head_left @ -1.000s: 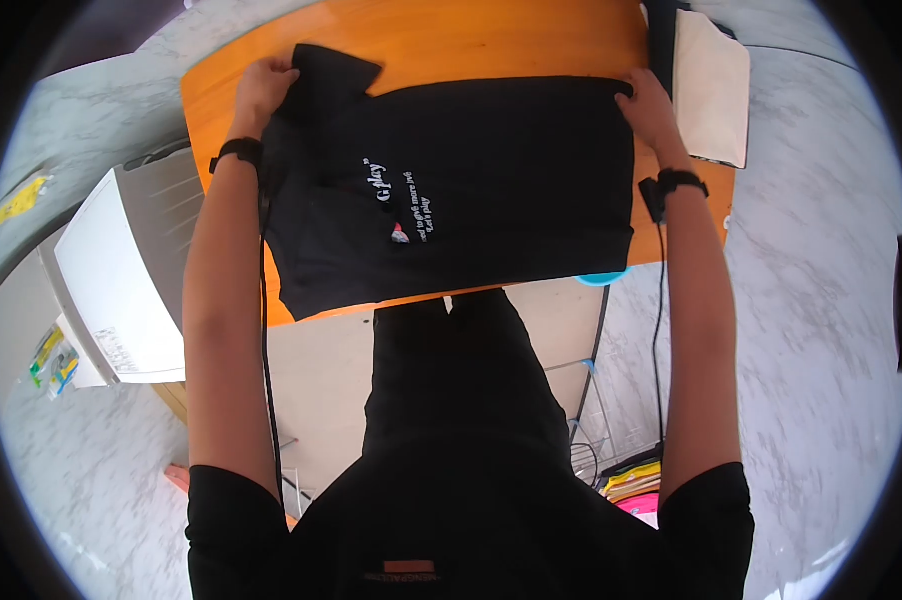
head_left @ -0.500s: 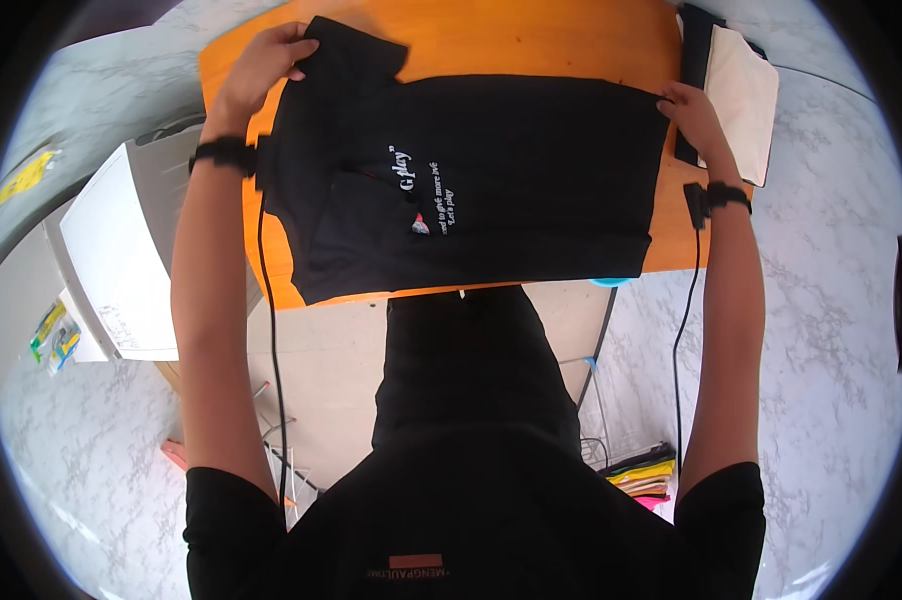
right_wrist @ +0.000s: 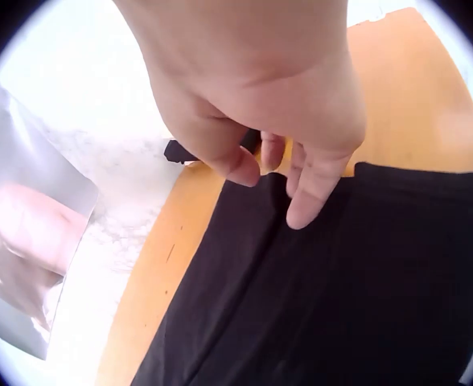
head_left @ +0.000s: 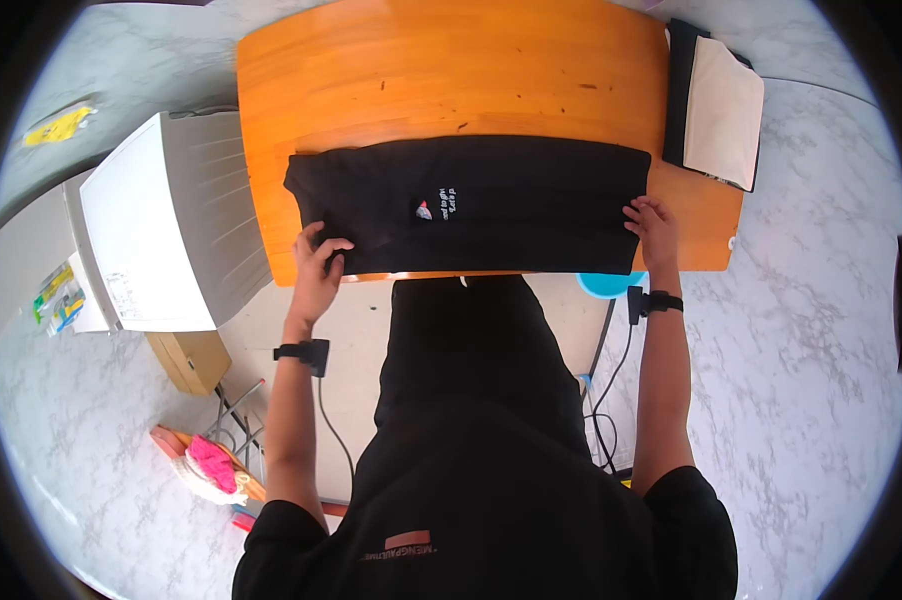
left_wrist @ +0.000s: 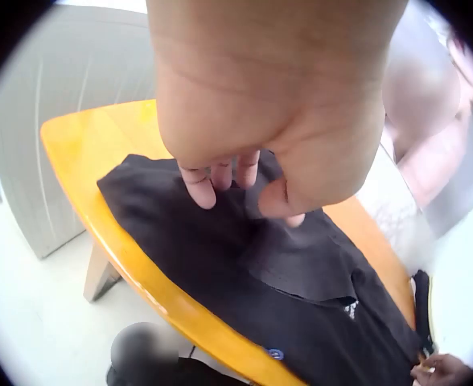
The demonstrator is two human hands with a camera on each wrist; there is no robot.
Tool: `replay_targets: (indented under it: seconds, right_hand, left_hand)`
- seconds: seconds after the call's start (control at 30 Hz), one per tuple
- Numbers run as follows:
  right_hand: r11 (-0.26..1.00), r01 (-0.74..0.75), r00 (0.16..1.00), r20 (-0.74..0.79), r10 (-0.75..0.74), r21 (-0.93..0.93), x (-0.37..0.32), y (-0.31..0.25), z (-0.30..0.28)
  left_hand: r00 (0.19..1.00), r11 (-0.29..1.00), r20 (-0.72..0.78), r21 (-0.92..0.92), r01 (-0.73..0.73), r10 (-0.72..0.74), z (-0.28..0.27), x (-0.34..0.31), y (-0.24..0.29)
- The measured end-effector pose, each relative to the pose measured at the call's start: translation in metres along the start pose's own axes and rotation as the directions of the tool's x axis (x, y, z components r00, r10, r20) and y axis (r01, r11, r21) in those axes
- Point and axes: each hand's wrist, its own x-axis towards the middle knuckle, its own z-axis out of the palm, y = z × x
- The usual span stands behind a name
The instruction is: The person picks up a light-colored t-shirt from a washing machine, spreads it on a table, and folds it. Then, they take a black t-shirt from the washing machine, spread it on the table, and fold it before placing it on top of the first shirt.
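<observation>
A black T-shirt point(head_left: 531, 200) lies folded over into a long strip along the near side of the wooden table, part of its white print and a small red-and-white picture showing. My left hand point(head_left: 318, 270) is over the strip's near left corner, fingers spread and bent, thumb apart from them. In the left wrist view, a loose flap of the shirt point(left_wrist: 301, 261) lies below those fingertips. At the right end is my right hand point(head_left: 655, 235), its fingertips right at the hem. The right wrist view shows its thumb and fingers apart above the black cloth point(right_wrist: 365, 273).
Beyond the shirt stretches the orange wooden tabletop point(head_left: 451, 70). Folded cream cloth point(head_left: 723, 110) and black cloth lie at its far right corner. A white-topped cabinet point(head_left: 141, 230) stands left of the table. Below the near edge shows a turquoise basin point(head_left: 611, 286).
The shirt's far side, with its sleeve, has been folded over toward the person, making a narrower strip. Both hands came nearer the body and let go of the far edge.
</observation>
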Motion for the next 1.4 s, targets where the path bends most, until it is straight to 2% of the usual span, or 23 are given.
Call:
replay_targets:
  seconds: [0.07,0.1,0.13,0.17,0.2,0.27,0.3,0.4,0.47,0.53,0.6,0.67,0.73,0.83,0.9,0.93,1.0,1.03,1.07,1.13,1.2,1.27,1.4]
  right_hand:
    - [0.997,0.033,0.987,-0.157,-0.023,0.065,0.006,0.005,0.005]
    - [0.997,0.042,0.988,-0.151,-0.031,0.068,0.007,0.001,0.009]
    - [0.998,-0.01,0.98,-0.198,0.023,0.065,0.008,-0.004,0.015]
    - [0.996,-0.06,0.967,-0.242,0.074,0.064,0.01,-0.01,0.02]
    - [0.996,-0.052,0.97,-0.233,0.066,0.066,0.012,-0.013,0.024]
    - [0.992,-0.123,0.962,-0.241,0.126,0.026,0.015,-0.015,0.028]
    - [0.993,-0.117,0.964,-0.236,0.12,0.028,0.02,-0.012,0.028]
    - [0.975,-0.152,0.952,-0.242,0.188,0.163,0.036,-0.004,0.027]
    - [0.955,-0.046,0.955,-0.267,0.128,0.294,0.032,-0.004,0.032]
    - [0.938,-0.037,0.968,-0.222,0.12,0.344,0.037,-0.002,0.03]
    - [0.917,-0.034,0.978,-0.177,0.113,0.397,0.039,0.0,0.03]
    - [0.916,-0.015,0.974,-0.2,0.103,0.4,0.036,0.0,0.032]
    - [0.914,-0.022,0.978,-0.183,0.104,0.405,0.031,-0.003,0.032]
    - [0.913,-0.05,0.976,-0.174,0.131,0.404,0.026,-0.01,0.032]
    - [0.914,-0.068,0.97,-0.186,0.154,0.4,0.029,-0.01,0.029]
    - [0.91,-0.096,0.976,-0.142,0.166,0.404,0.036,-0.004,0.023]
    - [0.903,-0.128,0.98,-0.09,0.18,0.409,0.038,-0.001,0.018]
    - [0.898,-0.107,0.978,-0.118,0.173,0.426,0.033,-0.006,0.018]
    - [0.893,-0.085,0.975,-0.147,0.165,0.442,0.028,-0.01,0.019]
    - [0.897,-0.096,0.98,-0.118,0.161,0.43,0.031,-0.001,0.007]
    - [0.905,-0.107,0.984,-0.09,0.157,0.412,0.03,0.011,-0.001]
    - [0.943,-0.18,0.971,-0.103,0.216,0.278,0.023,0.019,-0.001]
    - [0.954,-0.246,0.961,-0.083,0.262,0.171,0.019,0.009,0.004]
  left_hand:
    - [0.999,0.999,-0.016,0.002,0.048,-0.048,0.011,-0.008,-0.003]
    - [0.964,0.947,-0.023,-0.194,0.255,-0.264,0.013,-0.005,-0.004]
    - [0.886,0.817,0.012,-0.382,0.432,-0.463,0.018,-0.002,-0.008]
    - [0.826,0.745,-0.043,-0.458,0.484,-0.562,0.038,0.0,-0.038]
    - [0.825,0.748,-0.055,-0.46,0.478,-0.562,0.039,0.01,-0.035]
    - [0.632,0.542,0.004,-0.508,0.669,-0.775,0.043,0.029,-0.024]
    - [0.609,0.516,0.004,-0.526,0.675,-0.793,0.055,0.033,-0.036]
    - [0.6,0.535,0.028,-0.423,0.732,-0.799,0.058,0.044,-0.027]
    - [0.61,0.516,0.093,-0.443,0.733,-0.787,0.056,0.045,-0.015]
    - [0.585,0.543,-0.042,-0.428,0.722,-0.81,0.064,0.046,-0.016]
    - [0.557,0.526,-0.016,-0.353,0.774,-0.83,0.072,0.047,-0.023]
    - [0.522,0.547,-0.176,-0.154,0.823,-0.835,0.072,0.041,0.0]
    - [0.538,0.547,-0.102,-0.111,0.83,-0.837,0.063,0.04,0.015]
    - [0.634,0.611,0.034,-0.229,0.757,-0.773,0.063,0.039,0.011]
    - [0.647,0.592,-0.083,-0.505,0.628,-0.758,0.069,0.037,0.004]
    - [0.648,0.594,-0.086,-0.505,0.627,-0.757,0.072,0.036,-0.001]
    - [0.719,0.502,-0.105,-0.785,0.364,-0.687,0.073,0.029,-0.01]
    - [0.696,0.377,-0.036,-0.859,0.345,-0.717,0.059,0.032,-0.005]
    - [0.694,0.382,-0.042,-0.858,0.344,-0.719,0.046,0.031,0.001]
    - [0.703,0.247,0.057,-0.913,0.324,-0.709,0.006,0.033,0.047]
    - [0.743,0.247,0.094,-0.909,0.335,-0.663,0.02,0.023,0.001]
    - [0.719,0.533,0.209,-0.544,0.649,-0.662,0.028,0.016,-0.024]
    - [0.727,0.666,0.026,-0.378,0.643,-0.686,0.026,0.028,-0.044]
